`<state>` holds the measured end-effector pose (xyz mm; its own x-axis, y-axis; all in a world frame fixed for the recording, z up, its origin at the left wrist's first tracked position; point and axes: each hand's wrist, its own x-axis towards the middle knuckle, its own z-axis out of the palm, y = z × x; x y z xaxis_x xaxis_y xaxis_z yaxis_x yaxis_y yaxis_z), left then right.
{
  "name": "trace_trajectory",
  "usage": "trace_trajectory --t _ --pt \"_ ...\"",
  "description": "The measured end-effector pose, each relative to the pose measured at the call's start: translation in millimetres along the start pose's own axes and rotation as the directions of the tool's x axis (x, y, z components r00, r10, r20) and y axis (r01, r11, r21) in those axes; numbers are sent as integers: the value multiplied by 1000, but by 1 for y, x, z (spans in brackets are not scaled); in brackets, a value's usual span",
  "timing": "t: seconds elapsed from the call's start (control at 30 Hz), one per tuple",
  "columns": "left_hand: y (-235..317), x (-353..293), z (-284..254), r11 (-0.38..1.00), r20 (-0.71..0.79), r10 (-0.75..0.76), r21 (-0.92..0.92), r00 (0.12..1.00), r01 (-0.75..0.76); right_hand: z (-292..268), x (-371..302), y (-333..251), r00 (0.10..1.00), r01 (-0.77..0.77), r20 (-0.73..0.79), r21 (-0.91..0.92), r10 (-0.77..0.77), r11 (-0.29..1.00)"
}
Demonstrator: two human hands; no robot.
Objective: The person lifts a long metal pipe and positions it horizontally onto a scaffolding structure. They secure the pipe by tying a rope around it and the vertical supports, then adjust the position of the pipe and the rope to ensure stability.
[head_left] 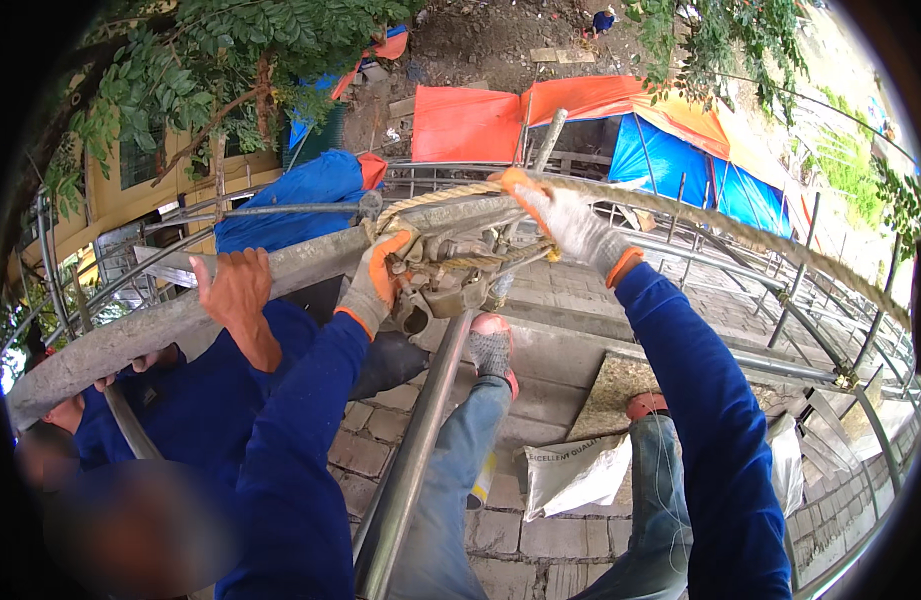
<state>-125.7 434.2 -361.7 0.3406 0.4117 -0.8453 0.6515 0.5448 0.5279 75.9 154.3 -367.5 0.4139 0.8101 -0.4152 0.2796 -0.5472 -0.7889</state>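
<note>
Right hand (572, 222), gloved, fingers closed around thick tan rope (740, 232) at frame centre-top; left hand (378, 280) gripping rusty metal clamp (445, 280) on grey pipe (180, 318). Below, lower centre: white sack (575, 475), contents hidden.

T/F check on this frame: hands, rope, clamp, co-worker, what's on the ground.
1. Both of the wearer's hands are gloved: true, left hand and right hand.
2. The right hand holds a hammer: false, it grips the rope.
3. The left hand is at the scaffold clamp: true.
4. The co-worker's hand on the horizontal pipe is gloved: false, it is bare.
5. A white sack lies on the paving: true.
</note>
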Motion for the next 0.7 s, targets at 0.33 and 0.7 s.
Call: trace_trajectory --t 0.33,0.7 --pt "57 19 -110 922 351 -343 303 871 241 95 -29 -74 974 108 177 175 -139 979" --pt "63 36 -109 963 526 -271 155 806 222 68 -145 -162 989 -1 133 448 -66 894"
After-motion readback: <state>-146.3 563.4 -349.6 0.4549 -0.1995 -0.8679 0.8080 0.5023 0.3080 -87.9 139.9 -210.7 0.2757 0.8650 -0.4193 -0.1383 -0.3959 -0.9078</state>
